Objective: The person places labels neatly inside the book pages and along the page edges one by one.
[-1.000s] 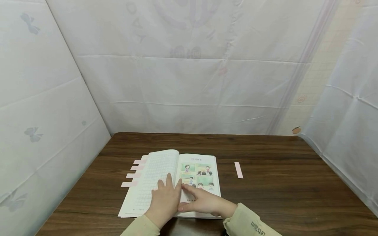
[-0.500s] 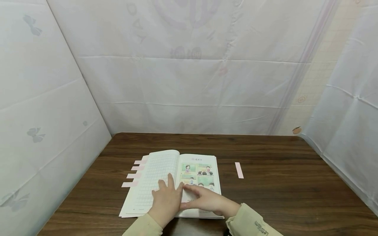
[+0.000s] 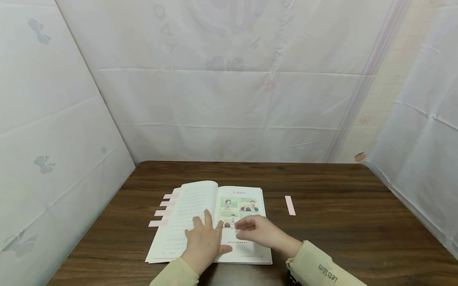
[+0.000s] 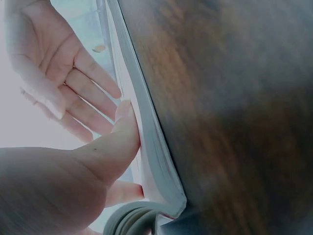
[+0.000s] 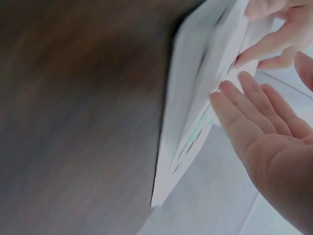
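An open book (image 3: 193,198) lies near the front of the table, gridded writing on its left page and a four-panel coloured picture on its right page. My left hand (image 3: 202,241) rests spread over the spine, its thumb reaching onto the right page. Close over that right page is my right hand (image 3: 259,231), fingers together and gently bent, holding nothing. Several pink paper strips (image 3: 165,213) stick out from the book's left edge. The left wrist view shows the left thumb (image 4: 128,125) on the page beside the right palm (image 4: 54,58). In the right wrist view, the right fingers (image 5: 259,103) extend by the page.
A single pink strip (image 3: 290,205) lies on the dark wooden table (image 3: 343,222) to the right of the book. White patterned cloth (image 3: 222,99) hangs behind the table and along both sides.
My right hand has moved away from the left hand and the spine, rightward over the right page. The left hand stays on the book, its thumb now showing on the page.
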`<state>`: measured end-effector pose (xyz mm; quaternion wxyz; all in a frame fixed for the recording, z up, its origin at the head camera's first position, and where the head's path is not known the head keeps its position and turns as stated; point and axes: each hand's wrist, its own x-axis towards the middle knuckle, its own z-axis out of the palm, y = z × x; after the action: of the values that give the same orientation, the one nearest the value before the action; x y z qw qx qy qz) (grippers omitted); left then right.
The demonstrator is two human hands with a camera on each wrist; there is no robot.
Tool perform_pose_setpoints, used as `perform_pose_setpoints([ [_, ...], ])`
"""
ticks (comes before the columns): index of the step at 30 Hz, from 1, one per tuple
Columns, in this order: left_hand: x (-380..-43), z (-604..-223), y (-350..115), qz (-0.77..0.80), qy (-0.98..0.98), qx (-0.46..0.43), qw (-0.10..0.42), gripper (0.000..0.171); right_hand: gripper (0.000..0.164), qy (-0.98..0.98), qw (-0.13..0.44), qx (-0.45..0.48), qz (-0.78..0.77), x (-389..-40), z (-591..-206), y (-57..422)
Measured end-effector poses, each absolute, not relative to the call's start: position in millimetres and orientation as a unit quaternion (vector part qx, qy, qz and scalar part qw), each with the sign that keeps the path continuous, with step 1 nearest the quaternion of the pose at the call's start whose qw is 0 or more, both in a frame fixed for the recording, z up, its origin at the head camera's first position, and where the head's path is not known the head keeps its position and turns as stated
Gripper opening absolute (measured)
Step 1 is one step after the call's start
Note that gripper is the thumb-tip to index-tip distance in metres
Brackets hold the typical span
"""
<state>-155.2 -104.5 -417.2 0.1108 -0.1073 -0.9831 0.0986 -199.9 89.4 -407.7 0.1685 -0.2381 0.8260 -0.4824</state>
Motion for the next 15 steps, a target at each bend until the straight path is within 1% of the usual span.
perform_pose_setpoints([
  [4, -154.8, -416.6, -104.5, 0.110, -0.983, -0.108, 0.103, 0.078, 0.029, 0.862, 0.111, -0.220, -0.443, -207.8, -406.8, 101.5],
  [10, -153.3, -417.5, -104.8, 0.134, -0.977, -0.115, 0.117, 0.077, 0.025, 0.922, 0.031, -0.156, -0.353, -222.5, -406.5, 123.1],
  [12, -153.3, -417.7, -104.7, 0.137, -0.977, -0.115, 0.116, 0.077, 0.026, 0.934, 0.012, -0.149, -0.325, -228.5, -407.1, 132.2],
  [15, -153.7, -417.8, -104.9, 0.136, -0.978, -0.114, 0.108, 0.077, 0.031, 0.943, -0.001, -0.156, -0.294, -237.1, -408.9, 147.9],
])
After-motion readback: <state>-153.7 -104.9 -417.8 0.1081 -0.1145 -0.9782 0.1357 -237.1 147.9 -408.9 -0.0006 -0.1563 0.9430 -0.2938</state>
